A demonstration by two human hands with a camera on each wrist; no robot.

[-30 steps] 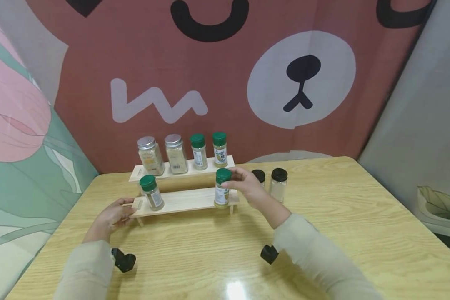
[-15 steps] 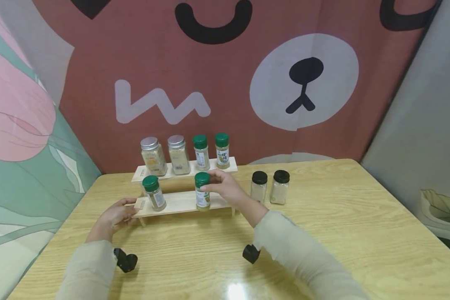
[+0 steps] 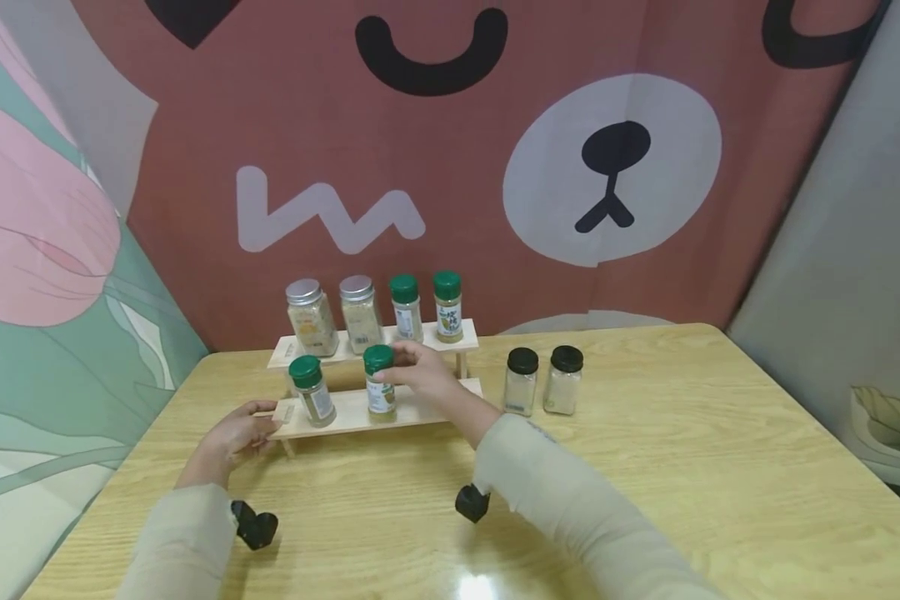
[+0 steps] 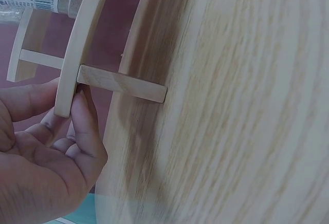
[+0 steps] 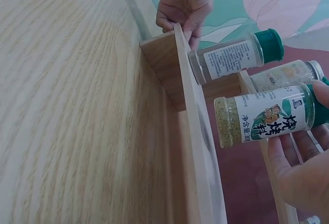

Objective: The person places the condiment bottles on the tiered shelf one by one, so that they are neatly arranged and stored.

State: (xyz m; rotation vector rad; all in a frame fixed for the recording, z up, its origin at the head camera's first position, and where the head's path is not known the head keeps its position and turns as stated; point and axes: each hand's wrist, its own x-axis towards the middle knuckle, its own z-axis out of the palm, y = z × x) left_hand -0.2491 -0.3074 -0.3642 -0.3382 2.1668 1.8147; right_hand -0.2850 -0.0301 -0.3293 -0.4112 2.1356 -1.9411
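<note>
My left hand (image 3: 236, 435) pinches the left end of the lower shelf of a two-tier wooden rack (image 3: 427, 410), thumb above and fingers below in the left wrist view. In my right hand (image 3: 420, 371) is a green-capped spice jar (image 5: 264, 115), held near its cap, its base close over the lower shelf. Left of it, another green-capped spice jar (image 3: 315, 400) stands on that shelf. The upper shelf bears two silver-lidded jars (image 3: 313, 325) and two more green-capped jars (image 3: 448, 315), the left one partly hidden behind my right hand.
Right of the rack, two black-lidded jars (image 3: 521, 387) stand side by side on the wooden table (image 3: 645, 467). A brown patterned cloth (image 3: 330, 125) hangs behind the table's back edge. Black wrist devices (image 3: 255, 527) hang below both sleeves.
My right hand has carried the green-capped jar leftward along the lower shelf, from its right end towards the jar at the left. Both black-lidded jars now show fully. My left hand keeps its hold.
</note>
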